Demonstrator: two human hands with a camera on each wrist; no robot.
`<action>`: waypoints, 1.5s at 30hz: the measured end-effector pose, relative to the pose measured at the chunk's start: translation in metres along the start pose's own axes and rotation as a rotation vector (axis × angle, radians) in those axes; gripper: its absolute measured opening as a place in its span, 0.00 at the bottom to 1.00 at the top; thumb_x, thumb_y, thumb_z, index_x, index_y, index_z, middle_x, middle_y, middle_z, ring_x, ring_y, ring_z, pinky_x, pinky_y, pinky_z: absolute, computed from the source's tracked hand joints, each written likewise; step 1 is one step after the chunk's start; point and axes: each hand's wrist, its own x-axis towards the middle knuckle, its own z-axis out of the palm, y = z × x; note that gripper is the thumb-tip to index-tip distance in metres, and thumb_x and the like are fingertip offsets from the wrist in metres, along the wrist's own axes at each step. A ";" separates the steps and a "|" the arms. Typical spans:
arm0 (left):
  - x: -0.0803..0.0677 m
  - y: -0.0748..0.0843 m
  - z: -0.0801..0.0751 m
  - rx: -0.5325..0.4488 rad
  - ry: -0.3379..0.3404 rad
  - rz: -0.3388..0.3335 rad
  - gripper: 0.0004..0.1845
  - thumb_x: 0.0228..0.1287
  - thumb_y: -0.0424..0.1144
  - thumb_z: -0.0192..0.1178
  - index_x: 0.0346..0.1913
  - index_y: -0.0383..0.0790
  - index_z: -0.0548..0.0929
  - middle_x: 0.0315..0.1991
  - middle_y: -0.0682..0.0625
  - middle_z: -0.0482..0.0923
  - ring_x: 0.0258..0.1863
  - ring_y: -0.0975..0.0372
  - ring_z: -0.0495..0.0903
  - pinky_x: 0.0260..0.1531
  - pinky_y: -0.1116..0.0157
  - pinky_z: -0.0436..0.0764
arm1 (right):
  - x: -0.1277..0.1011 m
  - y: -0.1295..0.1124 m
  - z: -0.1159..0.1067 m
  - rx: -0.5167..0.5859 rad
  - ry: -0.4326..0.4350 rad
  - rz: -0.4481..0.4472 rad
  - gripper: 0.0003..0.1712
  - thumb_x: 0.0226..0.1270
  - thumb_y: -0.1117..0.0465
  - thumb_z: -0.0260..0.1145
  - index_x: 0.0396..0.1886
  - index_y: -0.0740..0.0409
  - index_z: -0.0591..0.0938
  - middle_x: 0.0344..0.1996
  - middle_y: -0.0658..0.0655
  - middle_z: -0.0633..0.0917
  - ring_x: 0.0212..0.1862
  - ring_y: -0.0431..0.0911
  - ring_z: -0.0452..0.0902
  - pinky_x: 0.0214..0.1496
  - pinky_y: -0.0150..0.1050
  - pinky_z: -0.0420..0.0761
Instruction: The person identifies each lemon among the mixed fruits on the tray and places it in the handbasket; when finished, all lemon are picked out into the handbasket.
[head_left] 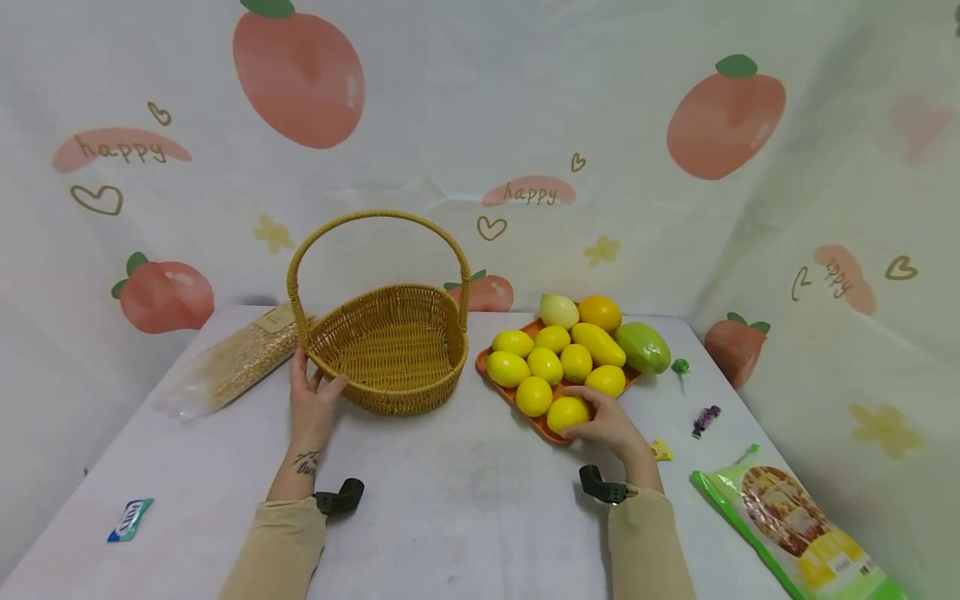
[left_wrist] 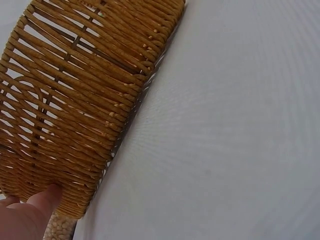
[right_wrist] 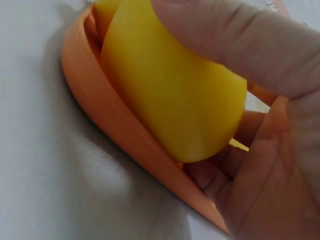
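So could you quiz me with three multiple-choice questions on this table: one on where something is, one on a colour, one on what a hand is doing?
1. Where is the wicker basket relative to the orange tray?
A on its left
B on its right
C on top of it

2. What colour is the largest fruit by the tray?
A red
B green
C purple

3. What is the right hand doing?
A lying flat on the table
B holding a lemon
C lifting the basket

Answers: 1 A, head view shows it. 2 B, it is green. 3 B, its fingers curl round the lemon.
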 end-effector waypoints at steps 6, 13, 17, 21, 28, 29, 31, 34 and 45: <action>0.001 -0.001 0.000 -0.004 0.001 0.028 0.45 0.60 0.25 0.52 0.74 0.46 0.39 0.74 0.48 0.35 0.70 0.47 0.49 0.40 0.88 0.69 | 0.001 -0.003 0.002 -0.054 -0.008 0.011 0.41 0.38 0.53 0.79 0.56 0.56 0.74 0.60 0.61 0.70 0.59 0.57 0.63 0.66 0.59 0.58; 0.001 -0.001 0.000 -0.030 0.007 0.020 0.45 0.60 0.24 0.51 0.74 0.45 0.39 0.74 0.48 0.34 0.70 0.47 0.49 0.40 0.88 0.70 | -0.001 -0.004 0.004 -0.026 0.033 0.010 0.35 0.41 0.59 0.78 0.52 0.57 0.74 0.56 0.60 0.73 0.57 0.55 0.64 0.65 0.57 0.61; 0.001 -0.001 -0.001 -0.036 0.007 0.012 0.45 0.60 0.24 0.51 0.74 0.46 0.39 0.74 0.49 0.34 0.70 0.48 0.49 0.41 0.87 0.71 | 0.001 -0.001 0.003 -0.029 0.035 0.015 0.35 0.41 0.58 0.78 0.53 0.57 0.75 0.57 0.60 0.74 0.57 0.55 0.64 0.66 0.57 0.60; 0.001 -0.001 -0.002 -0.033 0.012 0.017 0.45 0.60 0.24 0.52 0.74 0.46 0.39 0.74 0.49 0.34 0.70 0.48 0.49 0.42 0.87 0.71 | 0.002 0.000 0.003 -0.035 0.002 0.012 0.39 0.40 0.55 0.78 0.56 0.56 0.75 0.59 0.61 0.72 0.58 0.56 0.64 0.65 0.58 0.60; 0.001 0.000 -0.001 -0.035 0.010 0.019 0.45 0.60 0.24 0.52 0.74 0.47 0.39 0.74 0.49 0.35 0.70 0.48 0.49 0.42 0.86 0.70 | -0.003 -0.001 -0.003 0.091 0.058 0.031 0.38 0.43 0.58 0.77 0.57 0.57 0.74 0.61 0.61 0.69 0.59 0.55 0.62 0.64 0.53 0.63; 0.001 0.000 0.000 -0.032 0.009 0.016 0.45 0.60 0.24 0.52 0.74 0.47 0.39 0.74 0.49 0.35 0.70 0.48 0.49 0.42 0.86 0.70 | -0.004 -0.002 -0.004 0.136 0.075 0.015 0.37 0.45 0.60 0.76 0.58 0.58 0.73 0.61 0.62 0.69 0.58 0.54 0.62 0.63 0.49 0.65; 0.001 0.000 0.001 -0.031 0.007 0.013 0.45 0.60 0.24 0.52 0.74 0.46 0.39 0.74 0.49 0.36 0.70 0.48 0.49 0.42 0.86 0.70 | -0.005 -0.007 -0.005 0.225 0.101 -0.017 0.36 0.46 0.65 0.74 0.59 0.62 0.71 0.59 0.62 0.69 0.55 0.51 0.64 0.59 0.40 0.70; 0.001 0.000 0.001 -0.035 0.006 0.007 0.45 0.60 0.24 0.52 0.74 0.46 0.38 0.74 0.49 0.36 0.70 0.49 0.49 0.42 0.86 0.71 | -0.006 -0.018 -0.003 0.319 0.127 -0.052 0.35 0.48 0.68 0.71 0.58 0.64 0.70 0.56 0.58 0.69 0.52 0.46 0.66 0.51 0.28 0.75; 0.001 0.001 0.001 0.000 0.005 -0.038 0.45 0.62 0.28 0.53 0.74 0.51 0.37 0.74 0.54 0.34 0.71 0.51 0.49 0.65 0.56 0.64 | 0.012 -0.076 0.030 0.545 0.101 -0.101 0.30 0.52 0.68 0.69 0.57 0.60 0.73 0.56 0.53 0.70 0.53 0.47 0.65 0.47 0.29 0.78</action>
